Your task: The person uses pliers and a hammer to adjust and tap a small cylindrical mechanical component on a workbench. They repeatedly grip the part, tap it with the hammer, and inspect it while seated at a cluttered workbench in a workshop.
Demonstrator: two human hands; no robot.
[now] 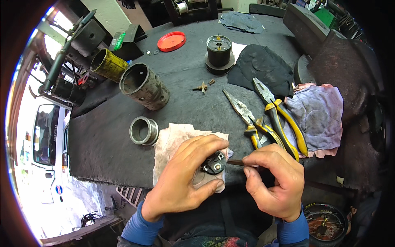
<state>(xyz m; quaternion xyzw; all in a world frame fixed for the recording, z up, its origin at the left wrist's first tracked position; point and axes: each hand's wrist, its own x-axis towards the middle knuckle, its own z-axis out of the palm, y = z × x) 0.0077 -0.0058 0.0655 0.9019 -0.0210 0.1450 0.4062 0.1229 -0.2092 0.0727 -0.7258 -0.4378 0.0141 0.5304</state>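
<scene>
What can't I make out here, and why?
In the head view:
Underside of the round black part: covered by its top and the left hand.
Gripped section of the thin brown strip: covered by the right hand.
Bottom inside the tall grey cylinder: hidden by wall and shadow.
Rest of the white truck: cut off by the picture's left rim.

block lettering (54, 128) I can make out over my feed, running vertically along the dark window of a white truck (43, 181) at far left, a blue oval badge (59, 189) below it, yellow lettering on a black tyre (344, 224) at lower right
</scene>
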